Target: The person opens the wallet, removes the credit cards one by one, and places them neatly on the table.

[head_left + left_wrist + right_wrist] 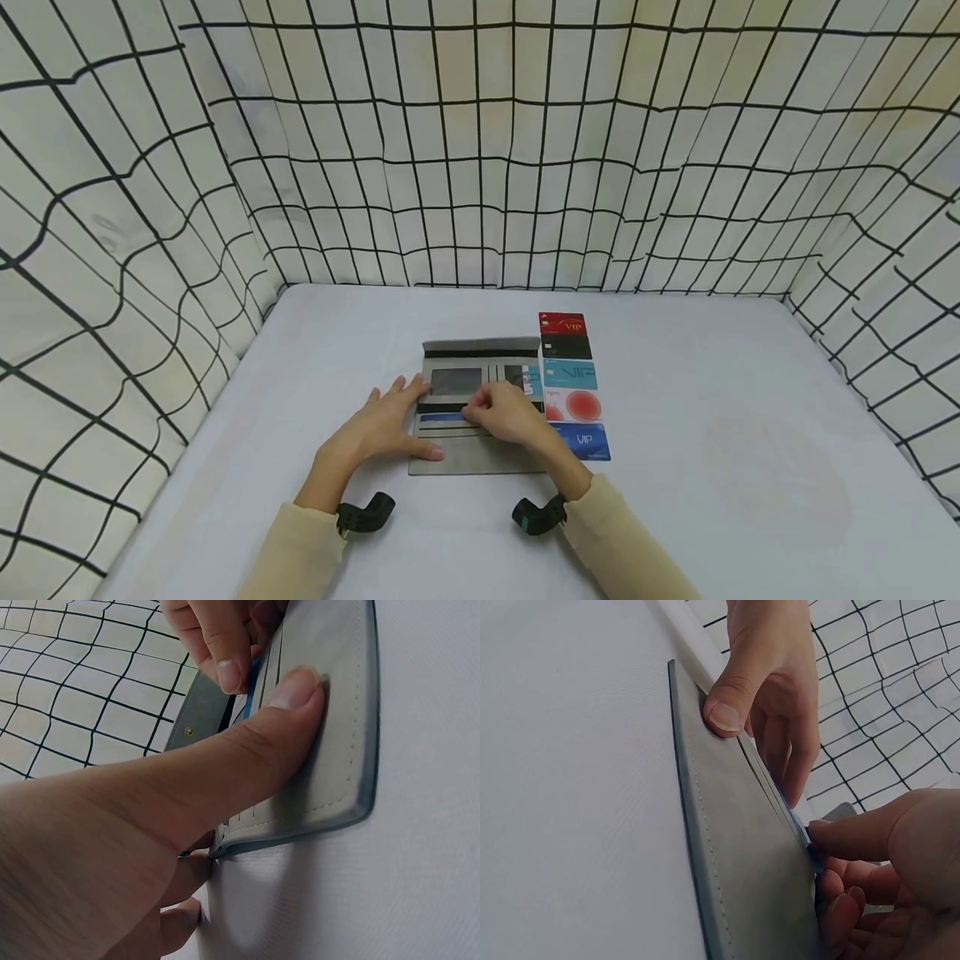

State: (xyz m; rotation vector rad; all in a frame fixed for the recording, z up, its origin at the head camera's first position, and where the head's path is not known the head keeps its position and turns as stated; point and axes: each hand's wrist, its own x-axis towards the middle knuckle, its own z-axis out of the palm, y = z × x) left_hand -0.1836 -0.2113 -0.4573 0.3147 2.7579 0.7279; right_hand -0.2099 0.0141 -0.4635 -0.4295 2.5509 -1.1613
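Observation:
A grey wallet [480,460] lies unfolded on the white table. My left hand [381,423] rests at its left side, fingers spread; the thumb [259,742] presses the lower panel and the other fingers are by the left edge. My right hand [508,413] reaches over the middle of the wallet. Between its thumb and fingers it pinches a blue card [441,417], which sits mostly inside the top slot of the lower panel. Only a blue strip of that card [813,855] shows. In the upper panel are a dark window [456,382] and a partly covered light-blue-and-white card [532,380].
Right of the wallet, a column of cards runs down the table: red [562,323], black [566,347], teal [570,374], white with a red circle [582,406], and blue marked VIP [585,442]. White walls with black netting [480,158] enclose the table's back and sides.

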